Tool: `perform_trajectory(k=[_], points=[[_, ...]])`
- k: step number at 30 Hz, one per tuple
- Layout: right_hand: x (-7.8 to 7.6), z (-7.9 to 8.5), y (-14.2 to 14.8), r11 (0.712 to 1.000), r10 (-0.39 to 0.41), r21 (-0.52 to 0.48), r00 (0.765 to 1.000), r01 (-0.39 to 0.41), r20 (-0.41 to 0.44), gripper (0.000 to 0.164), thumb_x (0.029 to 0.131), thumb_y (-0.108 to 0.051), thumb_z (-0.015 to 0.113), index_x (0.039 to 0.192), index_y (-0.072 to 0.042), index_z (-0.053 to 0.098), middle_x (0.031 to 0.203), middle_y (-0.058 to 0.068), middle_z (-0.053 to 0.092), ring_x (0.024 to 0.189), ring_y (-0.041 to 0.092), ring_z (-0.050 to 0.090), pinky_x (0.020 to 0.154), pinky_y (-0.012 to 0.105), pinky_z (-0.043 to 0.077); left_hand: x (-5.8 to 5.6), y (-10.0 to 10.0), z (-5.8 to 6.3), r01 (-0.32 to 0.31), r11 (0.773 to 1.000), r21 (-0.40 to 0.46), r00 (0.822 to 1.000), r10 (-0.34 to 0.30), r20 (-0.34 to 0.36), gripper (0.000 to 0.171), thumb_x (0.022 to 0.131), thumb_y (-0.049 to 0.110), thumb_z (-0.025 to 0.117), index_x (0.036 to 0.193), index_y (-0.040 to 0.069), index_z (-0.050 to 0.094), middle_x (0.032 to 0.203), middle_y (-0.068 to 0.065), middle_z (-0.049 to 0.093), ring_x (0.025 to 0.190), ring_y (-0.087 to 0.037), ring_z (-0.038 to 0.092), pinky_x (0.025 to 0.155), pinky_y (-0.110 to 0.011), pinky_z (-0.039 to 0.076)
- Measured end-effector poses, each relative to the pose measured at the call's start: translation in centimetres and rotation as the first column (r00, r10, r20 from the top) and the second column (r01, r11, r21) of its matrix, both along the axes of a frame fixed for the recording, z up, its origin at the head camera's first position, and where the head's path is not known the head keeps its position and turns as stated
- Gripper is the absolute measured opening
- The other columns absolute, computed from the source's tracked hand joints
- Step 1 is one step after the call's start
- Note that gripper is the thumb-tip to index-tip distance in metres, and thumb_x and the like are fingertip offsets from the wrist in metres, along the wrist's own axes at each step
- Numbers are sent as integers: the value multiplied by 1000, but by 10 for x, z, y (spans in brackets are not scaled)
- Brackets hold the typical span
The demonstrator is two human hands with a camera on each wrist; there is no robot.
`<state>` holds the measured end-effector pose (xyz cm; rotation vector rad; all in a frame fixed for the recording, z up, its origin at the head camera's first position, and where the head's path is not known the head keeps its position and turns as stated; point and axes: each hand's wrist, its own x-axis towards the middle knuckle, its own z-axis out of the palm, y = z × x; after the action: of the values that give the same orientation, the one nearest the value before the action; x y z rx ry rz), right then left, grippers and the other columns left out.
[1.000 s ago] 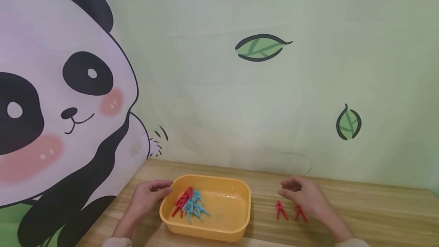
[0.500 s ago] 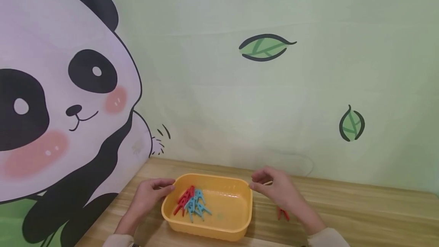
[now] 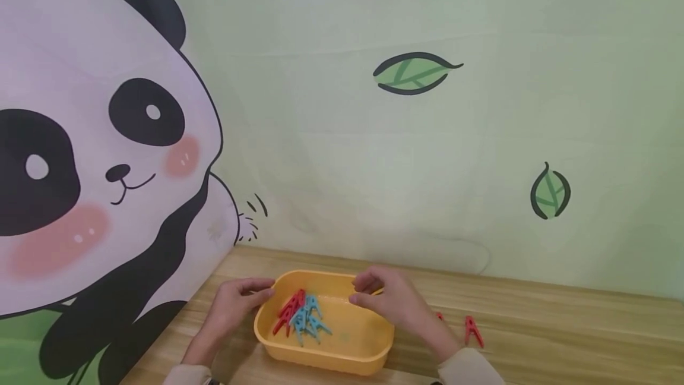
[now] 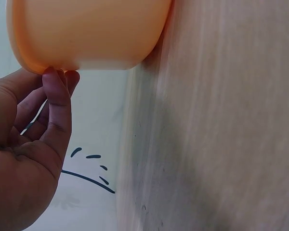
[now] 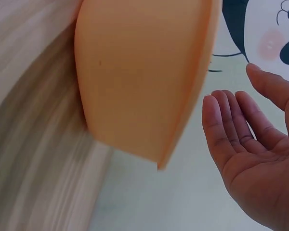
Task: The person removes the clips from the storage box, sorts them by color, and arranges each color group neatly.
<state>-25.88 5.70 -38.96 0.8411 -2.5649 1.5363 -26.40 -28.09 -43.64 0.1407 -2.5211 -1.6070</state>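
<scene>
A yellow plastic tub stands on the wooden table. In its left part lies a pile of red clothespins and blue clothespins. At the tub's left rim, my left hand grips the edge with thumb and fingertips, as the left wrist view shows too. Over the tub's right back corner hovers my right hand, fingers spread from the thumb and nothing between them in the right wrist view. To the right, a red clothespin lies on the table; another red clothespin is mostly hidden behind my right forearm.
The wooden table runs on to the right. Behind it hangs a pale green backdrop with printed leaves, and a large printed panda covers the left side.
My right hand has moved left, from above the red clothespins on the table to over the tub. My left hand has stayed at the rim. The view has shifted slightly.
</scene>
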Motion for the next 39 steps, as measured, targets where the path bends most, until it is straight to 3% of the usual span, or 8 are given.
perform_trajectory(k=[12,20,28,39], points=[[-5,-1,-33,999,40,-8,996,-39,86,22,94,-17,84,109,-4,74,97,-2,73,91,16,67,76,30,58,-1,1,1,6,999,35,1000,-6,-15,24,97,14,80,117,1,80,115,-13,78,102,-22,72,83,-29,62],[-7,0,-60,995,31,-103,987,-15,160,20,95,-14,82,110,-3,74,99,2,74,91,16,68,80,33,60,-2,1,0,6,999,33,1000,-6,-11,25,96,13,81,117,0,80,114,-13,78,100,-21,72,83,-31,62],[-14,-6,-94,981,-12,-187,980,50,197,24,93,-9,82,113,0,73,99,2,73,92,17,69,85,35,61,-1,-1,1,1,1000,25,1000,-1,-3,24,97,14,80,117,1,80,115,-13,78,99,-21,72,82,-31,62],[-21,-11,-117,981,-115,-120,953,154,280,22,93,-11,84,110,-2,75,100,3,74,93,20,69,90,41,60,-2,-1,-1,11,1000,4,1000,-11,-22,23,96,14,81,115,2,81,109,-11,79,91,-20,71,77,-31,62]])
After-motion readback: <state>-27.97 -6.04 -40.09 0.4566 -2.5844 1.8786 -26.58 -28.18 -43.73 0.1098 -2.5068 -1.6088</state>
